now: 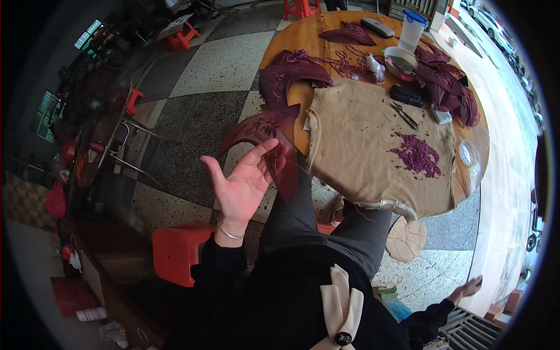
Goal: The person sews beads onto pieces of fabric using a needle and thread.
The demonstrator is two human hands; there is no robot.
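Left hand: left hand (242,185) is up, palm showing, fingers spread; fingertips touch a dark red cloth piece (274,149)
Right hand: right hand (466,287) is low at the near right, flat and holding nothing
Table: round wooden table (303,35) is far right; tan cloth (373,151) carries purple beads (417,154); scissors (403,115) lie near them

hands 2 (242,186) | red stools 3 (175,252) | scissors 1 (403,114) | jug 1 (412,30) | bowl 1 (400,62)
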